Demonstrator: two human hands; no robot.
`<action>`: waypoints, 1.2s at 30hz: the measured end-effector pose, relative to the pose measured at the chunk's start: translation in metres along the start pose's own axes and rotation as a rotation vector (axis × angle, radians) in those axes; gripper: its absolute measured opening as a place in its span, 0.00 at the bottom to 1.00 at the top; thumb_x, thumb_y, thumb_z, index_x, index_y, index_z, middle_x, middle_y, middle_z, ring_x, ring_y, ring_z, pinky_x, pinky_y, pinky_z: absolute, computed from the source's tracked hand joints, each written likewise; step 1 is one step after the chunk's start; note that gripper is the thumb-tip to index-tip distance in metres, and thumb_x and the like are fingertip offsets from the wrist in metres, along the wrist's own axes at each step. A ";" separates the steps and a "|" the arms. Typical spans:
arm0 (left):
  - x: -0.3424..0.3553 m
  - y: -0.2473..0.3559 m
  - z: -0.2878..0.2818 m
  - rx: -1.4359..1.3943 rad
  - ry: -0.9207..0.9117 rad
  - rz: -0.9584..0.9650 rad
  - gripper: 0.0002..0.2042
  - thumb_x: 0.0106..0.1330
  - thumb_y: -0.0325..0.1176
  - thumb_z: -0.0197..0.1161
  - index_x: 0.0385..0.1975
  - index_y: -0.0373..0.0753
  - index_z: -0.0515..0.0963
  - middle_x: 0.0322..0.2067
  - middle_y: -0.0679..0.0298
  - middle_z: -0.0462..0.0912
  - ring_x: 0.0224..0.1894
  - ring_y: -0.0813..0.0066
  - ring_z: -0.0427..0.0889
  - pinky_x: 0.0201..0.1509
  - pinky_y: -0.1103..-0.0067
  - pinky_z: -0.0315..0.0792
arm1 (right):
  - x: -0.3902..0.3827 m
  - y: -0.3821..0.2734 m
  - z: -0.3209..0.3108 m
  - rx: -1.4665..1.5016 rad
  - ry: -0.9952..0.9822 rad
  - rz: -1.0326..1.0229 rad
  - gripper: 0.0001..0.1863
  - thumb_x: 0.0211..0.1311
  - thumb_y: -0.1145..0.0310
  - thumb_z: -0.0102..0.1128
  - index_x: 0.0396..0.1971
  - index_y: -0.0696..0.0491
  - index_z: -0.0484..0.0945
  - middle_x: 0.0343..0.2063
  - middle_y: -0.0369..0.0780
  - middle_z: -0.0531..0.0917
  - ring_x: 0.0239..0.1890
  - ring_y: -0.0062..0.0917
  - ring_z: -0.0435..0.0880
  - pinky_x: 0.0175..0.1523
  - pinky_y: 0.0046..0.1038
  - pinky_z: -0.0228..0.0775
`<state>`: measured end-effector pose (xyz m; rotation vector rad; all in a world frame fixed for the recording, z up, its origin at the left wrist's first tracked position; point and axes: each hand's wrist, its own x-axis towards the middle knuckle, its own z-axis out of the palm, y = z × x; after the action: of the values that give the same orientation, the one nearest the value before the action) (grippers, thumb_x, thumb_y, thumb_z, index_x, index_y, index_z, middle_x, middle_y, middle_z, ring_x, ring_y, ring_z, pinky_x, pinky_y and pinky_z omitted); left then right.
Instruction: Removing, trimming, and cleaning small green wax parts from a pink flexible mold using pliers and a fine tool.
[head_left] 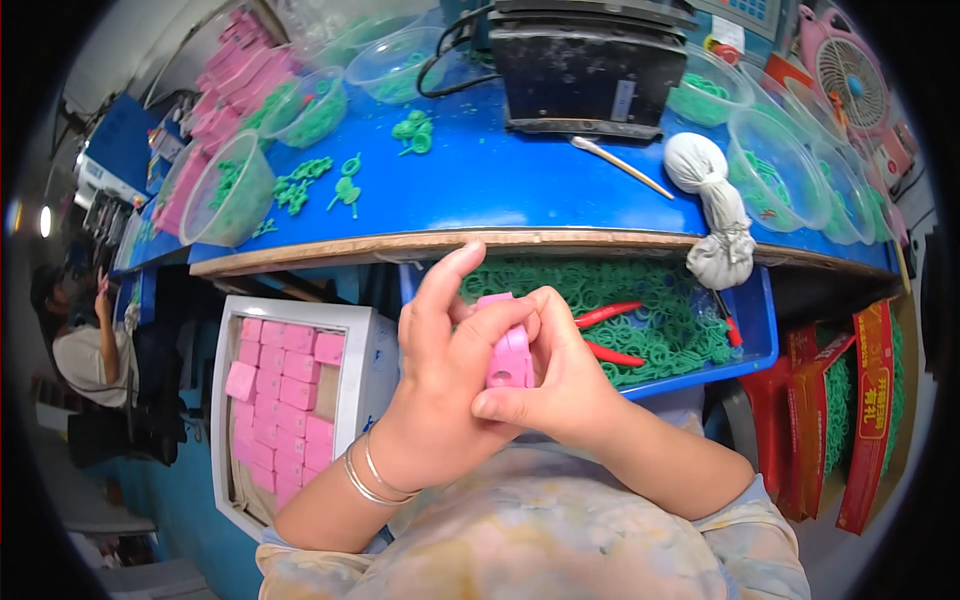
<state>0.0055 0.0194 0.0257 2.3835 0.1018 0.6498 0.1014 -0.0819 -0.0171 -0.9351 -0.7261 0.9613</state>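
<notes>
Both hands meet over the front of the blue tray, around a small pink block (pixel 511 358) that looks like a rubber mould. My left hand (pixel 428 365) grips it from the left, thumb across its upper part and one finger stretched up off it. On the other side, my right hand (pixel 572 392) is closed on the block, fingers at its top and thumb near its lower end. The hands hide much of the block. Behind them, the blue tray (pixel 700 375) holds many green rings (pixel 545 270) and red-handled pliers (pixel 612 355).
Pink blocks fill a white box (pixel 362 345) on the left. Green pieces (pixel 345 190), clear bowls (pixel 232 190), a brush (pixel 625 168), a tied white cloth pouch (pixel 708 200) and a black machine (pixel 580 75) occupy the blue table. Red cartons (pixel 868 420) stand right; a person (pixel 88 345) sits far left.
</notes>
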 end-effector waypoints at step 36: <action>0.004 -0.022 0.015 -2.032 0.228 -0.503 0.07 0.45 0.31 0.60 0.24 0.46 0.71 0.34 0.65 0.72 0.47 0.66 0.70 0.63 0.58 0.59 | 0.012 -0.057 -0.019 0.037 0.350 -0.209 0.22 0.71 0.59 0.36 0.20 0.54 0.70 0.16 0.33 0.70 0.19 0.15 0.67 0.26 0.18 0.59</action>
<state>0.0178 0.0285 0.0040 0.2903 0.0625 0.3489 0.1425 -0.0927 0.0272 -0.9436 -0.4946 0.6045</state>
